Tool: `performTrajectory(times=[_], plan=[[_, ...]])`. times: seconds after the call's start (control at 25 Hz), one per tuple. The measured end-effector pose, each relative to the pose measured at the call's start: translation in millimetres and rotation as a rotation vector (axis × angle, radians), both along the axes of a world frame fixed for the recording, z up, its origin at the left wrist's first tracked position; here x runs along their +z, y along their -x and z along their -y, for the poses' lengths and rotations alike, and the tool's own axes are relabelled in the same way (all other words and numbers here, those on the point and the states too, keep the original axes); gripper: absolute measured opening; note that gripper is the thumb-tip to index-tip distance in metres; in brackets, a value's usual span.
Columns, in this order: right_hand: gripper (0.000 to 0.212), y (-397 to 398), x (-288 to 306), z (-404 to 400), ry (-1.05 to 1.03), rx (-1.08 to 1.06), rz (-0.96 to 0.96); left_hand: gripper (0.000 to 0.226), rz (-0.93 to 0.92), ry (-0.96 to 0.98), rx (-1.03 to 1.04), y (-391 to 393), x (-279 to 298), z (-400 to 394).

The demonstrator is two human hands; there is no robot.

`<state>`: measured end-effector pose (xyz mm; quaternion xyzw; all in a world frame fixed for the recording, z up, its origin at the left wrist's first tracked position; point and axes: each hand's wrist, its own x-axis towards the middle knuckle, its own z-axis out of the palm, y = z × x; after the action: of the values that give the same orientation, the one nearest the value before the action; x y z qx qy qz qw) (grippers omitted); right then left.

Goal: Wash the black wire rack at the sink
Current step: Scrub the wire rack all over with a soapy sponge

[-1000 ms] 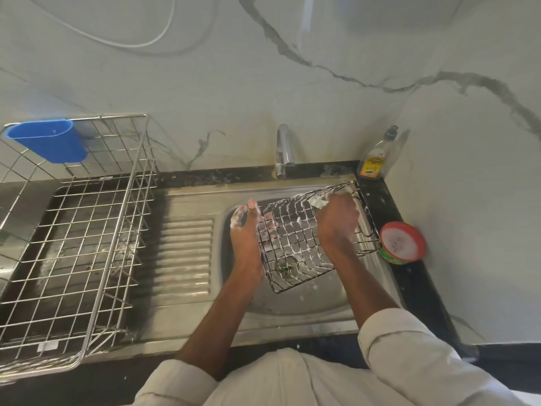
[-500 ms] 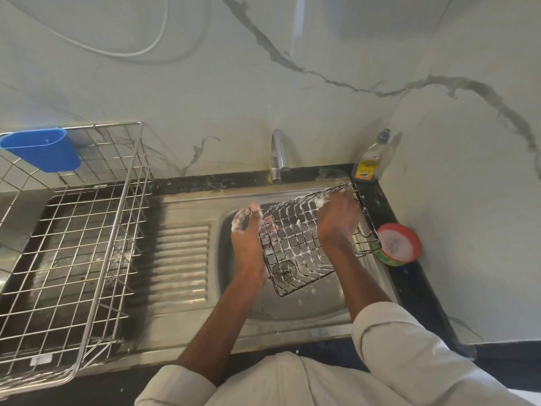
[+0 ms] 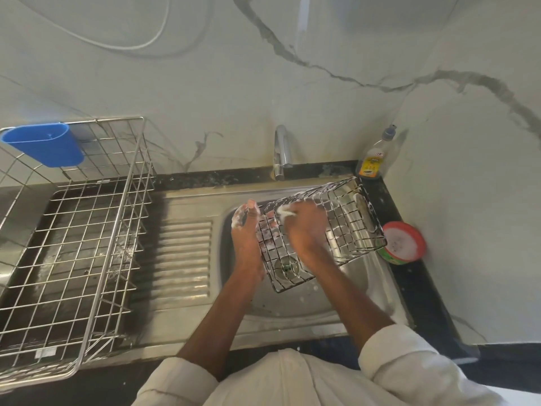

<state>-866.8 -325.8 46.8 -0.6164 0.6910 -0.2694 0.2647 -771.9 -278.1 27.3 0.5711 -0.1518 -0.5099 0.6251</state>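
Note:
The black wire rack point(image 3: 348, 227) is tilted over the steel sink basin point(image 3: 295, 303), flecked with white foam. My left hand point(image 3: 246, 230), foamy at the fingers, grips the rack's left edge, its fingers behind the wires. My right hand point(image 3: 304, 227) lies on the rack's upper middle and pinches a small pale scrubber point(image 3: 284, 212) against the wires. The drain shows through the mesh below my right wrist.
A tap point(image 3: 281, 150) stands behind the basin. A dish soap bottle point(image 3: 374, 159) sits in the back right corner, a red-rimmed tub point(image 3: 405, 243) of white paste to the right. A steel drying rack point(image 3: 73, 244) with a blue cup point(image 3: 46, 146) fills the left.
My right hand has slid left along the rack's top, from its right part to the middle, with the scrubber. The left hand keeps its hold.

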Motion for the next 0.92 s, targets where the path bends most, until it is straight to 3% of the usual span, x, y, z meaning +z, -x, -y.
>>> performTrajectory(times=[0.08,0.16,0.28,0.4,0.52,0.76,0.84,0.92], plan=[[0.018,-24.0,-3.0,-15.6,-0.007,0.264,-0.002,0.127,0.024,0.036,-0.017,0.3,-7.2,2.9],[0.019,-18.9,-3.0,-11.3,-0.035,0.328,-0.02,0.121,0.044,0.028,-0.007,-5.0,-8.8,3.3],[0.021,22.0,4.8,14.1,-0.031,0.083,-0.292,0.106,-0.018,0.006,0.022,-14.9,-9.1,0.8],[0.023,60.9,11.6,26.6,0.005,-0.169,-0.502,0.11,-0.043,-0.011,0.011,-12.8,-5.5,-1.7],[0.026,39.4,10.7,16.0,0.022,-0.082,-0.47,0.098,0.002,0.008,-0.015,-10.4,-7.7,-0.2],[0.015,-30.5,2.4,-29.5,-0.028,0.51,-0.183,0.116,0.035,0.019,0.031,-16.5,1.6,0.5],[0.014,-14.0,-0.5,-23.1,-0.111,0.533,-0.11,0.11,0.003,0.018,0.053,-21.9,0.8,-1.2],[0.02,8.8,-0.9,-5.1,-0.119,0.362,-0.238,0.111,-0.024,0.023,0.073,-27.7,-9.0,1.2]])
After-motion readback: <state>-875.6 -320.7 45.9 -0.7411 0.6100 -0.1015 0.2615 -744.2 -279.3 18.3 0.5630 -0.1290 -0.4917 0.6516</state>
